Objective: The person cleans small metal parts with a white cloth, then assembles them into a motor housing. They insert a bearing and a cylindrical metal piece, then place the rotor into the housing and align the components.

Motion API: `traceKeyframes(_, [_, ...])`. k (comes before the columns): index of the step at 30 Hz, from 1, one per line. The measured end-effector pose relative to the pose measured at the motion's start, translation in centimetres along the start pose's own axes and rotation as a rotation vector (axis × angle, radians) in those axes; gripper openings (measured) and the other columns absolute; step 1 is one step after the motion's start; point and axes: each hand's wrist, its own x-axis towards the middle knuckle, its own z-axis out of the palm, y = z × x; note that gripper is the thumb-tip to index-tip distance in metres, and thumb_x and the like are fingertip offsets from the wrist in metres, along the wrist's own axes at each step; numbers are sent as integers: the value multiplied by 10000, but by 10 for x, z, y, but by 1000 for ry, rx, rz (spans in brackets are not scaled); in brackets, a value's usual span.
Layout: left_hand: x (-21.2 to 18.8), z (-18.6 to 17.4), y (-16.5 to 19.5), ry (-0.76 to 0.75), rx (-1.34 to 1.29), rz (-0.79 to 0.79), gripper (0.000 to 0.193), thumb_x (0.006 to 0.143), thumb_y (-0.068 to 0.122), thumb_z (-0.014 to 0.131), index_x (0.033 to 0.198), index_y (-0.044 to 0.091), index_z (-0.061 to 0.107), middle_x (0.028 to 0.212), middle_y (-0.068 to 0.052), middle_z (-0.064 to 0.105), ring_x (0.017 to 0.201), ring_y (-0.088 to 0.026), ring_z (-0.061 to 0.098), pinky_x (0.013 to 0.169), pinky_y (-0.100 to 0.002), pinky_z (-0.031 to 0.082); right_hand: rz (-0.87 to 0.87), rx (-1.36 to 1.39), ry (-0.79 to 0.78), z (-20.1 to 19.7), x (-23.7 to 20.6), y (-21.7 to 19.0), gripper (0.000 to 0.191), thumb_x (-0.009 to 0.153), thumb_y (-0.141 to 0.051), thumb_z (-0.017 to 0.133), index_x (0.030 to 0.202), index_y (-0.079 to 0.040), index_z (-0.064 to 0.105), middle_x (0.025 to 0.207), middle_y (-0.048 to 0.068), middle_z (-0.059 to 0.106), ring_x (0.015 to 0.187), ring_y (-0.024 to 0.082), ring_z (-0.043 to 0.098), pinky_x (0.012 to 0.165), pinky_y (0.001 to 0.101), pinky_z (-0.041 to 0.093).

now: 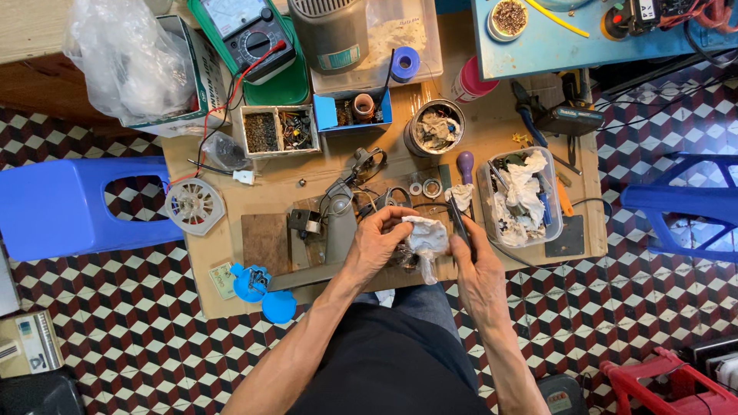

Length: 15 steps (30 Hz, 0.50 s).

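Note:
My left hand [378,244] is closed around a small dark part wrapped in a crumpled white rag [425,237], held above the near edge of the low wooden workboard [492,131]. My right hand [478,265] grips a thin dark tool [460,219], perhaps tweezers or pliers, whose tip points up beside the rag. The part inside the rag is mostly hidden. Both forearms reach forward over my lap.
The board carries a green multimeter [250,34], small parts boxes [277,131], a tin of rags [435,127], a clear tub of rags and tools [523,196], a white fan rotor [194,205] and blue caps [261,292]. Blue plastic stools [61,207] flank it on tiled floor.

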Motion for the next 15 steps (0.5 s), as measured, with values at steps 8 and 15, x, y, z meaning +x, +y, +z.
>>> traceKeyframes(8, [-3, -3, 6, -42, -211, -110, 316, 977, 161, 654, 1260, 19, 663, 1054, -46, 744, 894, -82, 684, 788, -245, 565, -62, -178, -30, 20, -19, -2, 406, 983, -228, 626, 1380, -142, 644, 1024, 100, 757, 877, 165, 683, 773, 302, 544])
traceKeyframes(15, [-10, -8, -7, -60, -231, -178, 400, 996, 174, 585, 1370, 37, 619, 1079, -23, 740, 916, -66, 686, 822, -222, 558, -24, -328, -42, 24, -22, 11, 381, 996, -269, 592, 1356, -155, 644, 1154, 150, 738, 1023, 307, 721, 861, 390, 547])
